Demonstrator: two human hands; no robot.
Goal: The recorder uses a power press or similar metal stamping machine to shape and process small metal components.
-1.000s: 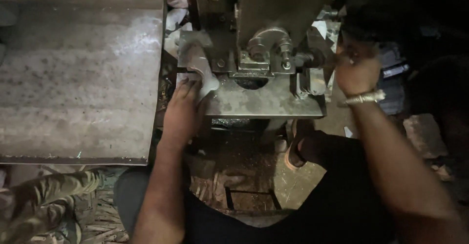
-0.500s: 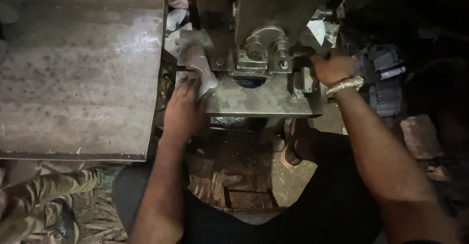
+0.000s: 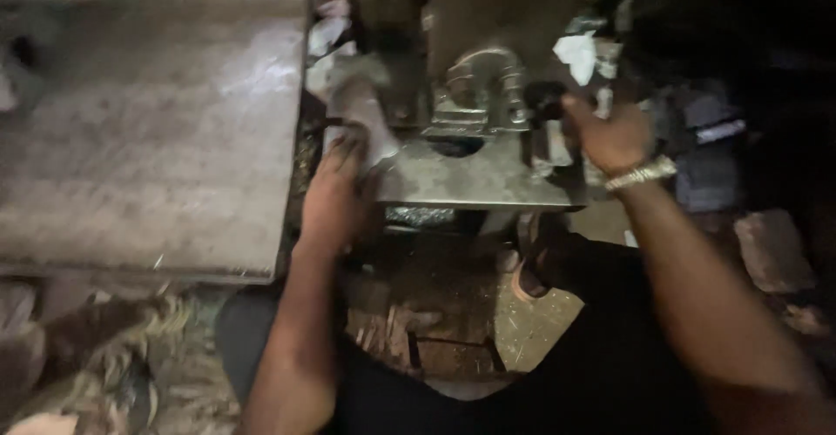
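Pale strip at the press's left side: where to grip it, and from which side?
Grip the pale strip at its near, lower end, coming from the left front as the left hand does. That end sticks out past the press bed; the far end runs toward the tooling. The right hand is on a dark knob.

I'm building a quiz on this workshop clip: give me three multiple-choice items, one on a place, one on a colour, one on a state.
1. Where does the large flat metal plate lie from the press machine?
A. To its left
B. To its right
C. On top of it

2. What colour is the wristband on the right hand?
A. Red
B. Gold
C. Blue

3. The left hand is:
A. Hanging free
B. In a glove
C. Resting at the machine's base plate

A: the plate fills the left side.
B: the band glints gold.
C: its fingers reach the base's left edge.
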